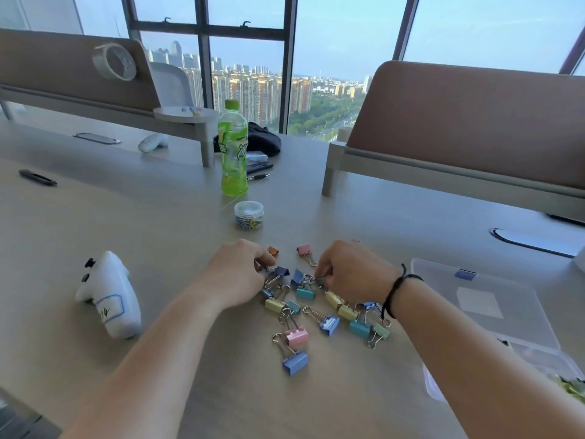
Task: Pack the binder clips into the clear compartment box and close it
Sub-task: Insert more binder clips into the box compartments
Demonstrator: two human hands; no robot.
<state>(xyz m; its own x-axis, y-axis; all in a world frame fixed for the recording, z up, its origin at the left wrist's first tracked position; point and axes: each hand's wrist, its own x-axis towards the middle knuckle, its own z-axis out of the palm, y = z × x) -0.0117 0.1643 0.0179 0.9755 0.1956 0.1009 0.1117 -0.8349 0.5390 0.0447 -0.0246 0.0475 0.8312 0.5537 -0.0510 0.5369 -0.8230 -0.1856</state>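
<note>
Hands: left [235,274] & right [351,270] curled, pinching binder clips [296,335].

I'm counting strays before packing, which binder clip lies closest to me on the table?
The blue binder clip, at the near end of the pile, just below the pink clip. Every other clip lies farther up the table.

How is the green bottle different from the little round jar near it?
The green bottle is tall and slim; the little jar is short and squat. The bottle holds green drink under a green cap; the jar holds coloured paper clips under a clear lid. The bottle wears a printed label; the jar shows none. Both stand upright on the table.
</note>
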